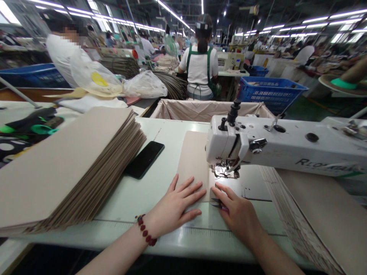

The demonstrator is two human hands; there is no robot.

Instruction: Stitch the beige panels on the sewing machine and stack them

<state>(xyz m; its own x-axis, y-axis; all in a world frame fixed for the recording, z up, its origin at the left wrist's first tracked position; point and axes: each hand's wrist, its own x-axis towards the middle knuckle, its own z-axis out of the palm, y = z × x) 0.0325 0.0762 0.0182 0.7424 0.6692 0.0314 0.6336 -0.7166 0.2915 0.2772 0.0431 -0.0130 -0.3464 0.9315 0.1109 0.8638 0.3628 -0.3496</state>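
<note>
Your left hand lies flat with its fingers spread on the flat beige rectangular panel, which rests on the pale green table. The panel extends forward from under those fingers, its right side running beneath the head of the white sewing machine, beside the shiny metal presser foot. Your right hand is curled around small dark-bladed thread snips, index and middle fingers reaching to the panel's near right edge; whether they press on it you cannot tell. Left of the panel lie a black rectangular smartphone and a tall stack of beige panels; another beige stack sits right of your right hand.
</note>
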